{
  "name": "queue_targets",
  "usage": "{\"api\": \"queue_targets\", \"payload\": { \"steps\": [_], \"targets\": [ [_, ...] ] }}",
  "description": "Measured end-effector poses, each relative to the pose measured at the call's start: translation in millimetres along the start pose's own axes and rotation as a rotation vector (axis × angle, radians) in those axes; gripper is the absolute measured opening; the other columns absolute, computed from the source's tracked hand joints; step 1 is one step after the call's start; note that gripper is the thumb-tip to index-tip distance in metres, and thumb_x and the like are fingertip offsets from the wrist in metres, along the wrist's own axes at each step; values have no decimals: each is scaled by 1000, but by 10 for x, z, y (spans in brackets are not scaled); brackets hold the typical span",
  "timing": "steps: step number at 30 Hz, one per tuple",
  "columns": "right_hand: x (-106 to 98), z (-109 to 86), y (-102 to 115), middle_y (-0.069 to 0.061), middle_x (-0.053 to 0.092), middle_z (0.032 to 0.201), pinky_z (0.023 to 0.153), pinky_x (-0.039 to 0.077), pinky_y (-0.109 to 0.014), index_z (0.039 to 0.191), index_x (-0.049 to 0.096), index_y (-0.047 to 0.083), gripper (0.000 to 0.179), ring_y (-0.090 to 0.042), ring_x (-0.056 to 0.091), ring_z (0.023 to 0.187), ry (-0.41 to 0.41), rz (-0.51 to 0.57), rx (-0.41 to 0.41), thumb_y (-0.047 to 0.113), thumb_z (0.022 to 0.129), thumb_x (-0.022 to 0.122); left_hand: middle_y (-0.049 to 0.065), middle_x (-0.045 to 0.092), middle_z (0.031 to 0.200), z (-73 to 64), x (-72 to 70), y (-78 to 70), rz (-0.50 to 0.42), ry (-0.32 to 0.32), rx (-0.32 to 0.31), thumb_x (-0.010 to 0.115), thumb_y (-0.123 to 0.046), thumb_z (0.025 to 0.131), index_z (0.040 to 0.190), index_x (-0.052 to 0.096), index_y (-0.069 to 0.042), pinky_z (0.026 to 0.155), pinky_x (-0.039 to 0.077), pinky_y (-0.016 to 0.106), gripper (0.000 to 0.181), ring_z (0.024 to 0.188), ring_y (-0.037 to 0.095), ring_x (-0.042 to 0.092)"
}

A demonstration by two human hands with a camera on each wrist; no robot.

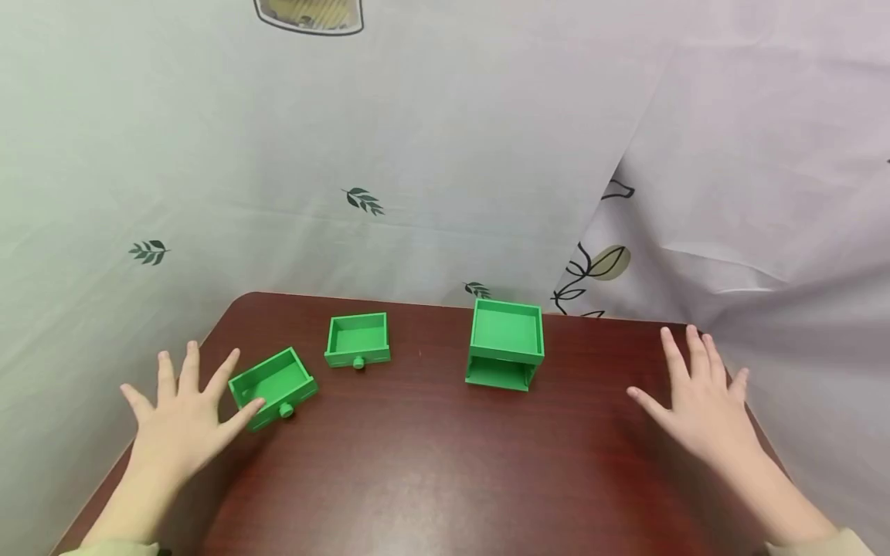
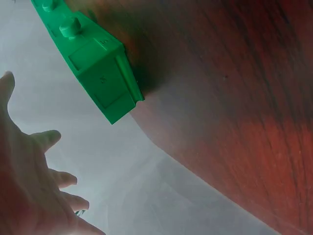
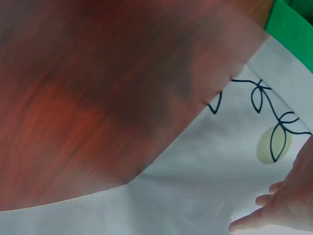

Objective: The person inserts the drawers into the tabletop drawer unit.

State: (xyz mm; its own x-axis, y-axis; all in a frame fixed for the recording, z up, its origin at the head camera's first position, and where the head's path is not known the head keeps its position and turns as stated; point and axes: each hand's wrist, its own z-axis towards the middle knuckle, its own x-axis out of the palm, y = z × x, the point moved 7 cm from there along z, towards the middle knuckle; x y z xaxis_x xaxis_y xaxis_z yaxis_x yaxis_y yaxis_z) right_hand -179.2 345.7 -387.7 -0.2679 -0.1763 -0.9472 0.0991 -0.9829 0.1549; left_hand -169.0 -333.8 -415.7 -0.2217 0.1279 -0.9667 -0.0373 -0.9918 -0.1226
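My left hand (image 1: 179, 425) is spread wide at the table's left side, its fingers straight and holding nothing. Nearest to it is a green drawer (image 1: 274, 382) with a round knob, turned at an angle; the thumb overlaps its corner in the head view, and I cannot tell if they touch. A second green drawer (image 1: 358, 340) lies farther back, knob toward me. Right of the middle stands a small green cabinet (image 1: 506, 332) with a rimmed top and an open front. My right hand (image 1: 709, 413) is spread over the right side, apart from everything. In the left wrist view, the drawer (image 2: 105, 78) shows its side.
A dark red-brown wooden table (image 1: 417, 463) carries all the green pieces. Behind and beside it hangs a pale cloth (image 1: 445, 154) with leaf prints, folded at the right. The right wrist view catches a corner of the green cabinet (image 3: 288, 34).
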Motion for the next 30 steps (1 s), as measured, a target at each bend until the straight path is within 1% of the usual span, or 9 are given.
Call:
{"api": "queue_targets", "payload": {
  "steps": [5,11,15,21,22,24,26,28,30],
  "targets": [
    [-39,76,83,-29,9,175,116,6,-92,172,7,17,105,-53,12,160,-13,53,-43,55,98,70,41,20,166,-29,-3,-24,-77,-55,-7,63,-59,99,166,32,-18,105,7,99,84,151,70,15],
    [-65,176,238,-30,17,174,134,10,-68,171,10,11,103,-48,15,162,-37,110,-116,50,98,72,41,21,167,-137,-21,-63,-312,-94,-30,62,-40,106,165,36,-10,117,16,89,71,152,67,18],
    [-55,262,370,-30,21,173,135,15,-63,171,13,8,100,-48,19,161,-32,128,-141,49,100,70,36,26,168,-215,-56,-125,-432,-128,-34,60,-31,108,162,41,-9,120,20,83,62,152,62,24],
    [1,454,602,-27,26,172,133,23,-63,170,16,4,95,-48,25,160,-9,129,-198,48,103,66,32,41,161,-286,-123,-285,-515,-191,-1,59,-20,108,159,48,-9,125,23,74,53,146,59,36],
    [18,488,640,-27,27,172,132,25,-63,169,17,3,93,-47,27,159,-4,129,-210,47,103,66,31,43,160,-294,-126,-312,-523,-193,-1,59,-20,108,159,48,-11,131,23,66,53,149,55,36],
    [53,551,711,-25,29,172,131,28,-63,169,18,2,91,-46,29,159,5,134,-228,46,104,65,28,46,159,-308,-134,-360,-547,-196,-5,58,-19,109,159,49,-14,136,20,40,51,157,34,35],
    [96,604,771,-24,29,173,131,28,-62,168,19,1,89,-46,29,159,22,148,-237,44,105,64,25,49,157,-319,-148,-410,-571,-207,-7,58,-18,109,157,51,-15,127,17,13,49,157,6,31],
    [138,644,822,-23,29,173,130,29,-62,168,20,1,86,-46,30,159,33,161,-242,42,106,63,13,53,155,-327,-158,-456,-599,-219,-14,58,-16,109,155,55,-18,111,18,-2,46,144,-13,33],
    [175,671,865,-22,29,173,131,28,-61,168,21,0,84,-45,29,159,44,175,-247,42,107,61,-5,56,150,-336,-153,-501,-641,-211,-35,58,-14,109,152,58,-18,102,24,-4,43,131,-19,39]
  ]
}}
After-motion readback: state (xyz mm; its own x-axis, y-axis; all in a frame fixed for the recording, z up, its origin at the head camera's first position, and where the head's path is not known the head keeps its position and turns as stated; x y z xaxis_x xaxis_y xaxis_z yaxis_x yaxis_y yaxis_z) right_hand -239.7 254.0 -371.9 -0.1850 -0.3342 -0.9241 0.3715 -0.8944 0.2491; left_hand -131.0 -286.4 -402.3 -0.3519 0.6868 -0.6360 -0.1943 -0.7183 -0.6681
